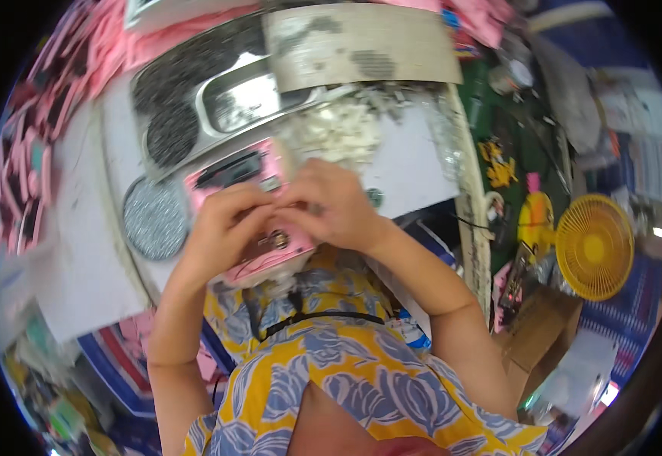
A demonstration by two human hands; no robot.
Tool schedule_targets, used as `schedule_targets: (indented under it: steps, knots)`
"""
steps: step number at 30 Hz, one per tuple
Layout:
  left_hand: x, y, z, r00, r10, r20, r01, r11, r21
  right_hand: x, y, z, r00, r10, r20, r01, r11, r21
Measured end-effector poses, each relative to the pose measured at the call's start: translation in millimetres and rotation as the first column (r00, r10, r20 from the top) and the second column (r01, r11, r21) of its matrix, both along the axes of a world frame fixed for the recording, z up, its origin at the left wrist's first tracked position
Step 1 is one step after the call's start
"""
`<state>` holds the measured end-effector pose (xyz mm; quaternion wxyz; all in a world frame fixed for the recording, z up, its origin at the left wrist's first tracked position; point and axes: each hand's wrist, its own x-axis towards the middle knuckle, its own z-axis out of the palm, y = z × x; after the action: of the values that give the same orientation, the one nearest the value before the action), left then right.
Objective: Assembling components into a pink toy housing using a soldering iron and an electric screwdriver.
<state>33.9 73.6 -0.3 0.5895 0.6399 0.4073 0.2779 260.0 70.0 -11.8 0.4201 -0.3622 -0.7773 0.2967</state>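
Note:
A pink plastic casing lies at the table's near edge, with a dark display window in its far half and a small round metal part in its near half. Over its middle, my left hand and my right hand meet with bent fingers. Both hands pinch at the same spot; whatever is between the fingertips is too small and blurred to name. A thin wire runs along the casing's near part.
Beyond the casing stands a metal tray of dark small parts, beside a heap of white pieces. A round dish of silvery bits sits left. Pink casings pile up far left; a yellow fan stands right, above a cardboard box.

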Motion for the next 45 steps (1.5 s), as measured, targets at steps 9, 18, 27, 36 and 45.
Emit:
schedule_targets:
  steps: [9, 18, 27, 36, 45]
  knots:
    - [-8, -10, 1, 0.977, 0.211, 0.027, -0.211, 0.977, -0.015, 224, -37, 20, 0.304, -0.870, -0.389, 0.643, 0.488, -0.590]
    - [-8, -8, -2, 0.963, 0.266, 0.035, -0.265, 0.964, -0.037, 421, -34, -2, 0.082, -0.831, -0.551, 0.489, 0.515, -0.704]
    - [-4, -13, -1, 0.950, 0.302, 0.077, -0.295, 0.951, -0.091, 293, -88, 49, 0.292, -0.686, -0.667, 0.736, 0.606, -0.302]
    - [1, -11, 4, 0.949, 0.316, 0.006, -0.313, 0.940, 0.135, 49, -43, 31, 0.737, -0.382, -0.558, 0.306, 0.924, -0.228]
    - [18, -6, -17, 0.843, 0.473, -0.256, -0.145, 0.659, 0.738, 48, -72, 7, 0.889, -0.339, -0.307, 0.202, 0.893, -0.402]
